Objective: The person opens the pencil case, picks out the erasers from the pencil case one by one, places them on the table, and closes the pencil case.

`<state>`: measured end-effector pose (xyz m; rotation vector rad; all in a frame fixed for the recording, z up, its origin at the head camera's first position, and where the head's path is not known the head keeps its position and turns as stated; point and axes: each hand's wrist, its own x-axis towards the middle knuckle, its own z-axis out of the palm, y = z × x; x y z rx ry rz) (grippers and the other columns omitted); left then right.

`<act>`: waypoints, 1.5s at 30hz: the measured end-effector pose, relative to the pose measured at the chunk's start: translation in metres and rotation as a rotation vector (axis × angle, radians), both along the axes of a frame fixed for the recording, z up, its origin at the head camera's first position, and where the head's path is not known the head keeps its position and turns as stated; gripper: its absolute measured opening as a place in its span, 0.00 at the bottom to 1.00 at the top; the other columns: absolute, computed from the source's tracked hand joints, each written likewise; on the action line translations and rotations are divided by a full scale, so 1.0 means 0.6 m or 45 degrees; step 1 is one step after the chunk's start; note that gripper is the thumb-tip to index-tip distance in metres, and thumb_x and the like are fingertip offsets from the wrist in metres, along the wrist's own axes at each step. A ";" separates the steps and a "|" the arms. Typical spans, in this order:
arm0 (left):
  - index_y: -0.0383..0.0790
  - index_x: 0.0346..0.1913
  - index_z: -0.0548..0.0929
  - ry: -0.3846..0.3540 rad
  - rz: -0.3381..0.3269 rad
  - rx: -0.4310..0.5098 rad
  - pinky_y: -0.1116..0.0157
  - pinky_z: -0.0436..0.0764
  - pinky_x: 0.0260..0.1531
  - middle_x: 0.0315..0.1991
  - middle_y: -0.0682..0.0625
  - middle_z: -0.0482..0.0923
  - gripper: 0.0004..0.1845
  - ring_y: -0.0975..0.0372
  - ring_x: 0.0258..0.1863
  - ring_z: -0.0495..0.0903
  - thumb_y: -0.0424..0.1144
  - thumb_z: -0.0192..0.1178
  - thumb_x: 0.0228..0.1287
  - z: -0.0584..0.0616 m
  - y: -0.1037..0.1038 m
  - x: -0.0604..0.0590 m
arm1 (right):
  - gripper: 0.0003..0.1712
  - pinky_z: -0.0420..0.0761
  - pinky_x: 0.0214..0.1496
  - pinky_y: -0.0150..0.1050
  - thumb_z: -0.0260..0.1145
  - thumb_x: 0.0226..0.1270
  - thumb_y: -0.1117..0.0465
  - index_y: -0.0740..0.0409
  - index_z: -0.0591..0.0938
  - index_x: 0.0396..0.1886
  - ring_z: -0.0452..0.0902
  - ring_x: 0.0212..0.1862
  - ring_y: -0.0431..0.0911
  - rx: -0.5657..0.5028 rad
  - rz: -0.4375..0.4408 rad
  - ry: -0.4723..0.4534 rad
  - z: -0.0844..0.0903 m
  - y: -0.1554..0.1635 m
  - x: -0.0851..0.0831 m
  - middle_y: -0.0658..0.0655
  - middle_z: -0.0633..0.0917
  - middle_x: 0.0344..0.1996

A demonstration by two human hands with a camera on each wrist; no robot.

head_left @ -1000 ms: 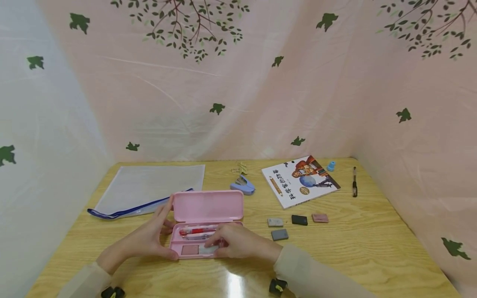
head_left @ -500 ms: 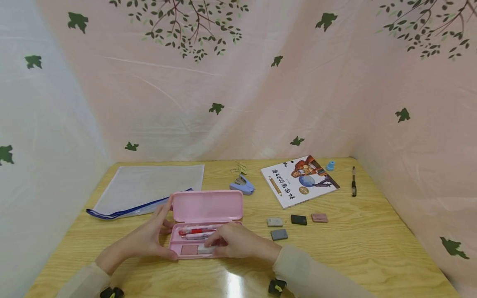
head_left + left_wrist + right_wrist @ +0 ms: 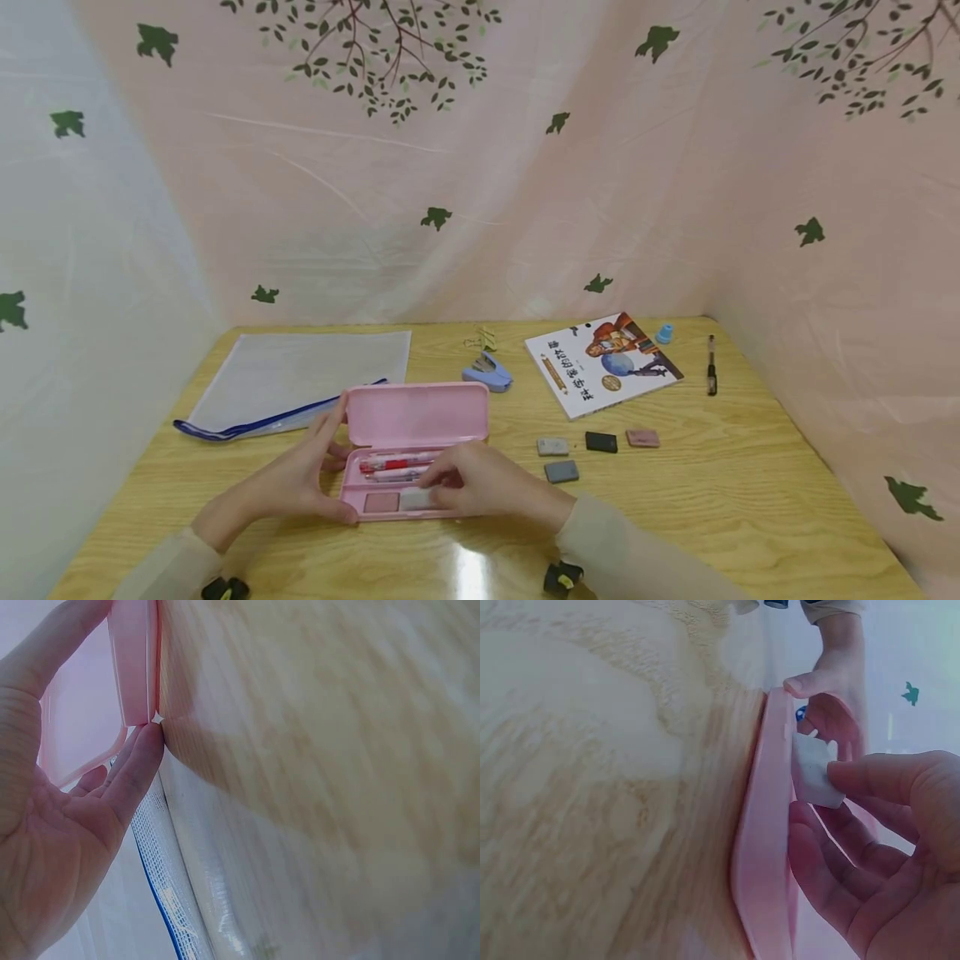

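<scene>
A pink pencil case (image 3: 417,417) lies with its lid up in front of me. My left hand (image 3: 303,475) grips its left end, thumb at the front corner and a finger up along the lid; the left wrist view shows fingertips at the case's edge. My right hand (image 3: 480,483) is over the case's front compartment. In the right wrist view, its thumb and fingers pinch a white eraser (image 3: 815,771), which sticks up past the rim. Left of it in that compartment lies a pink eraser (image 3: 381,502). Several pens (image 3: 397,465) fill the rear compartment, partly hidden by my right hand.
Right of the case lie several erasers: light grey (image 3: 552,447), dark grey (image 3: 562,472), black (image 3: 602,442) and pink (image 3: 642,438). Behind are a blue stapler (image 3: 488,372), gold clips (image 3: 486,339), a book (image 3: 603,365), a pen (image 3: 712,367) and a zip pouch (image 3: 300,375).
The white eraser tipped up a little half a second ago and now looks flatter. My right hand has shifted slightly to the right. My left hand keeps its place on the case.
</scene>
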<state>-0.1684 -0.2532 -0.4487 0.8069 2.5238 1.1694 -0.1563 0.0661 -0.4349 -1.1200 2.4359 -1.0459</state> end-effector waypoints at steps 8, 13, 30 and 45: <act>0.58 0.81 0.26 0.014 -0.004 -0.017 0.53 0.80 0.58 0.74 0.41 0.48 0.79 0.56 0.55 0.78 0.56 0.83 0.42 0.002 0.000 0.000 | 0.08 0.83 0.43 0.30 0.70 0.69 0.63 0.53 0.91 0.45 0.80 0.38 0.33 -0.113 -0.076 -0.127 0.024 0.039 0.000 0.43 0.87 0.39; 0.62 0.80 0.25 0.007 -0.004 -0.008 0.54 0.80 0.58 0.74 0.41 0.47 0.80 0.56 0.55 0.79 0.56 0.84 0.41 0.001 0.000 0.000 | 0.10 0.85 0.42 0.34 0.67 0.72 0.63 0.52 0.90 0.49 0.82 0.38 0.39 -0.166 -0.108 -0.179 0.037 0.094 -0.002 0.45 0.87 0.43; 0.53 0.82 0.27 -0.044 0.027 -0.023 0.51 0.79 0.59 0.74 0.41 0.47 0.79 0.54 0.57 0.78 0.52 0.84 0.43 0.005 0.001 0.004 | 0.12 0.83 0.29 0.37 0.64 0.75 0.64 0.60 0.87 0.52 0.80 0.30 0.47 -0.122 -0.343 -0.285 0.025 0.323 0.000 0.57 0.85 0.43; 0.63 0.80 0.26 -0.022 -0.007 0.023 0.55 0.80 0.58 0.73 0.41 0.48 0.79 0.53 0.57 0.78 0.52 0.84 0.42 -0.001 -0.002 0.001 | 0.13 0.81 0.26 0.35 0.63 0.76 0.64 0.65 0.87 0.53 0.75 0.26 0.42 -0.042 -0.444 -0.379 -0.015 0.401 0.000 0.63 0.83 0.48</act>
